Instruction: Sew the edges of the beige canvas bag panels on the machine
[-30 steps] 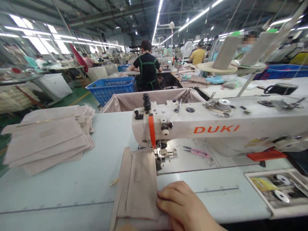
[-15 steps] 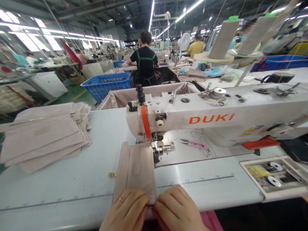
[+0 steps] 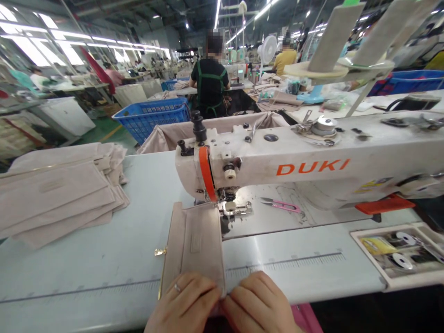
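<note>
Between the fabric stack (image 3: 58, 189) and the fabric panel (image 3: 204, 240), the table (image 3: 114, 259) leaves a wide lane, narrowed slightly by the gold zipper pull (image 3: 160, 252) jutting from the panel's left edge. The sewing machine (image 3: 312, 162) blocks the panel's far end; the slot beneath its arm, open from the front, holds pink thread snips (image 3: 282, 205). The left hand (image 3: 187, 298) and right hand (image 3: 260, 300) crowd the near end. Rightward, a bare strip reaches the bobbin tray (image 3: 388, 283).

Well ahead and left of the left hand (image 3: 185, 303) — a blue latticed plastic basket (image 3: 152, 121); far ahead of the right hand (image 3: 260, 303) — a white round-headed fan (image 3: 268, 50), a person in yellow (image 3: 286, 61) near it.
</note>
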`<move>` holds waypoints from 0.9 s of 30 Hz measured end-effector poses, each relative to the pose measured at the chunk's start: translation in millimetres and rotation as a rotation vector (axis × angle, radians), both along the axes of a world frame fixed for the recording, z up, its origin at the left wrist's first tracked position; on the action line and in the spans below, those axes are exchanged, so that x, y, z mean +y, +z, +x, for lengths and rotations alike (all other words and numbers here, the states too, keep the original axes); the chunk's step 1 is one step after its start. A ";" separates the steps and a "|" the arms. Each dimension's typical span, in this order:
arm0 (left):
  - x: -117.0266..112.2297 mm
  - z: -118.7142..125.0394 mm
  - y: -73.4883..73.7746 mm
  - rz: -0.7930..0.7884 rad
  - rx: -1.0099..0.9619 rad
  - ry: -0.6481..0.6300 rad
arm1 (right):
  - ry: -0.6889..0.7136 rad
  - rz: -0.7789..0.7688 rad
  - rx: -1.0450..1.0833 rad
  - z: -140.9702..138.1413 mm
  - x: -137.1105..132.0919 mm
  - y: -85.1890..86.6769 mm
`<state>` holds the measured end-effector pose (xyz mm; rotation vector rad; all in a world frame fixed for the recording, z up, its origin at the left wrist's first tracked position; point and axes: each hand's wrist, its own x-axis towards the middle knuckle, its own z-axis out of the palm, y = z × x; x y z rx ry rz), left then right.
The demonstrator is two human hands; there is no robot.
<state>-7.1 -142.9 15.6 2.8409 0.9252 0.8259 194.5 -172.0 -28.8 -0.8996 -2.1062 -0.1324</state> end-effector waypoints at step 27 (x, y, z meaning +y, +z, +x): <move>-4.6 -11.5 -11.3 -0.136 0.128 -0.043 | -0.007 0.013 0.080 -0.1 3.3 5.5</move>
